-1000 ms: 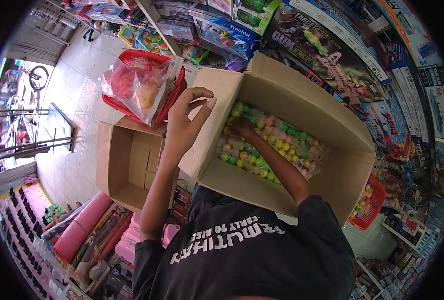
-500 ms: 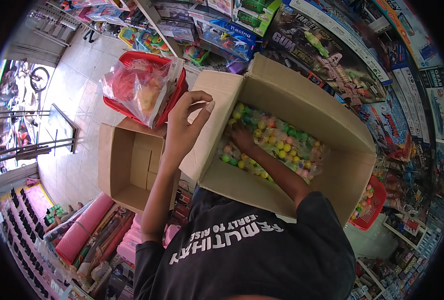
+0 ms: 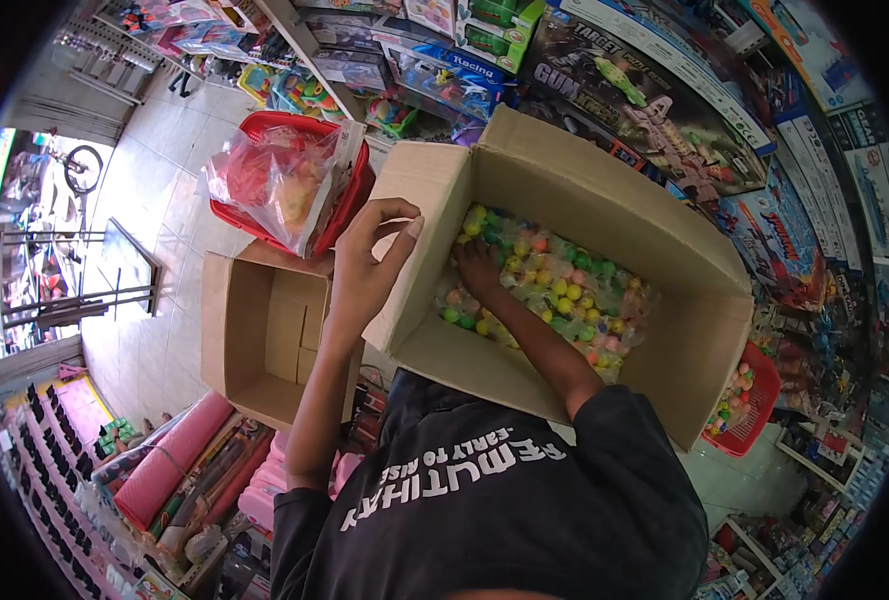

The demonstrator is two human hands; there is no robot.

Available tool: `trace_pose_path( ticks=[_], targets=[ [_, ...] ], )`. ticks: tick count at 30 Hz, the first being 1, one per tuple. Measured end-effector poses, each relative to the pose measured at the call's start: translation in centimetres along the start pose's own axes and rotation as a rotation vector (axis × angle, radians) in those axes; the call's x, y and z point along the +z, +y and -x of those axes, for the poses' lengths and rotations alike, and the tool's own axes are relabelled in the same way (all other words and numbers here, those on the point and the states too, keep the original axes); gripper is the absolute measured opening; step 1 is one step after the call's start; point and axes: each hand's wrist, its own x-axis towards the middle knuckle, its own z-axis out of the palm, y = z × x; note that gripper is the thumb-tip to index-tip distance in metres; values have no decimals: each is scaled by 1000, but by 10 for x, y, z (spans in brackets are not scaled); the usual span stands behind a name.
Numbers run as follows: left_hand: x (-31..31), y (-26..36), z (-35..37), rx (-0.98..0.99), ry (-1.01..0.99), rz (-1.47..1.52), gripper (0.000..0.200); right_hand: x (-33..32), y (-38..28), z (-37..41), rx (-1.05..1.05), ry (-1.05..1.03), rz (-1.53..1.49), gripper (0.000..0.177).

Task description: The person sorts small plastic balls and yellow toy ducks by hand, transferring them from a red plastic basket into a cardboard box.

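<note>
A large cardboard box [image 3: 584,210] lies open before me, its bottom covered with small colourful balls [image 3: 564,290] in clear plastic bags. Inside it, at the left end, my right hand [image 3: 477,268] touches the bagged balls; its fingertips are partly hidden and any hold is unclear. Over the box's left flap [image 3: 424,180] hovers my left hand [image 3: 369,255], its fingers bent towards the thumb with a small gap between the tips. Nothing shows between them.
A smaller open cardboard box [image 3: 264,330] stands at the left, below a red basket [image 3: 249,225] holding plastic bags. Another red basket [image 3: 739,425] with balls sits at the right. Toy boxes [image 3: 634,100] line the shelves ahead; pink rolls [image 3: 169,460] lie lower left.
My left hand is slightly lower in view, its thumb and fingertips still close. My right hand has barely moved among the bagged balls. The view has shifted slightly.
</note>
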Motion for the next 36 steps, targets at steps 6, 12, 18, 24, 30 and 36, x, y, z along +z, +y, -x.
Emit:
trace_pose_path(
  ticks=[6, 12, 18, 24, 30, 36],
  targets=[
    [4, 5, 11, 52, 2, -12, 16, -24, -3, 9, -15, -97, -54, 42],
    [7, 8, 23, 85, 16, -17, 15, -26, 4, 18, -95, -244, -42, 65],
    [3, 6, 44, 46, 73, -2, 15, -30, 1, 15, -121, -378, 73, 74],
    [0, 5, 67, 85, 80, -21, 14, -60, 11, 11, -88, -513, -112, 69],
    [0, -4, 90, 111, 40, -5, 14, -120, 39, 6, -271, -633, -273, 64],
    [-4, -17, 130, 205, 114, 1, 14, -256, 26, 48, -255, -652, -454, 55]
  ],
)
